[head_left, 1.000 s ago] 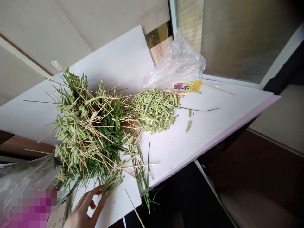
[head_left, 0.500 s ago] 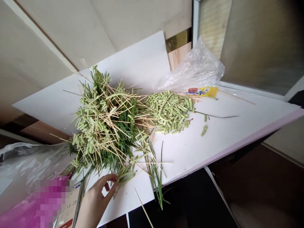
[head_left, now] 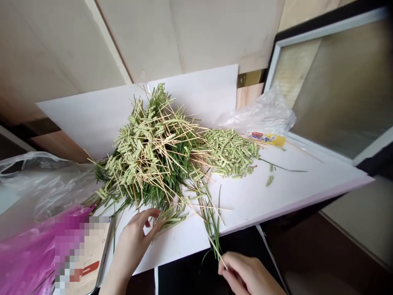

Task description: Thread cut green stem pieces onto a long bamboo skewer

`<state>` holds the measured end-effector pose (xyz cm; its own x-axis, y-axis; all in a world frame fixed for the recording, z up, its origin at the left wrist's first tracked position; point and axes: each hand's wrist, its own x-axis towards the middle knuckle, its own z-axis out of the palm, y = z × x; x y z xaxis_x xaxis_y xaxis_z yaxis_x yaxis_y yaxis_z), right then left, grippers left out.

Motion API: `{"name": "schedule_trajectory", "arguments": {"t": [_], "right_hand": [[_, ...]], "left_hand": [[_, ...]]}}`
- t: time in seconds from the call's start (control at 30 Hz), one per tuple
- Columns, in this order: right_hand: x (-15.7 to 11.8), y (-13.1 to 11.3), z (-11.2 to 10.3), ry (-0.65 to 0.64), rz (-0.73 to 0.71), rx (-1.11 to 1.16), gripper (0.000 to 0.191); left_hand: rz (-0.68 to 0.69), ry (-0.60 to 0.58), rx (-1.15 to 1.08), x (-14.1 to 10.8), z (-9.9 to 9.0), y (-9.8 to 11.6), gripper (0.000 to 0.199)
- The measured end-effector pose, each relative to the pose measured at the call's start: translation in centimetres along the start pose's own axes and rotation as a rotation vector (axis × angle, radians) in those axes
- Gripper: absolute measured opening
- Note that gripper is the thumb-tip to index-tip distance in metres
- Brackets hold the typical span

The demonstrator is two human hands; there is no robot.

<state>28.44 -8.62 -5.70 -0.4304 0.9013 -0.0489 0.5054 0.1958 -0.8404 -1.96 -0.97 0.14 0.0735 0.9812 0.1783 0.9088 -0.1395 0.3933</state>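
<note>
Green bean pcs, head view [head_left: 235, 151]: lying loose in a low pile on the white board [head_left: 245, 205], right of the mixed heap [head_left: 138, 151].
Done, as judged: lots of pcs are already resting in the heap w/ thin sticks [head_left: 167, 143] & dark green blades [head_left: 184, 164]; whether pcs are sitting on those sticks, can't tell for most.
Left, as judged: whole loose pile is waiting, plus a small bunch [head_left: 172, 217] at the front; no. of pcs is staying unclear.
L hand [head_left: 138, 231]: fingers are curving at the bunch's near end; can't tell if they're gripping.
R hand [head_left: 242, 272]: pinching a pale stick [head_left: 215, 246], which is pointing up-left twd the heap.
Bean look: short, pale green, matte, slightly bent; a few strays are lying apart on the right.
Around: phone [head_left: 104, 246] & purple bag [head_left: 27, 254] are lying at L; yellow packet [head_left: 274, 140] & clear bag [head_left: 264, 110] are sitting behind pile.
</note>
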Motion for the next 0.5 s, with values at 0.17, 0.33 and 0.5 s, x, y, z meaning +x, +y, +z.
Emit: {"name": "schedule_trajectory", "arguments": {"t": [0.17, 0.33, 0.5], "right_hand": [[2.0, -3.3, -1.5, 0.063, -0.031, 0.332, 0.043], [2.7, -4.3, -0.6, -0.049, -0.056, 0.625, 0.048], [2.0, -3.0, 0.0, 0.006, -0.180, 0.733, 0.037]], "left_hand": [[0.025, -0.045, -0.136, -0.8, -0.6, 1.2, 0.033], [0.161, -0.295, -0.408, -2.3, -1.4, 5.1, 0.028], [0.295, -0.521, -0.446, -3.5, -1.6, 7.8, 0.018]]}}
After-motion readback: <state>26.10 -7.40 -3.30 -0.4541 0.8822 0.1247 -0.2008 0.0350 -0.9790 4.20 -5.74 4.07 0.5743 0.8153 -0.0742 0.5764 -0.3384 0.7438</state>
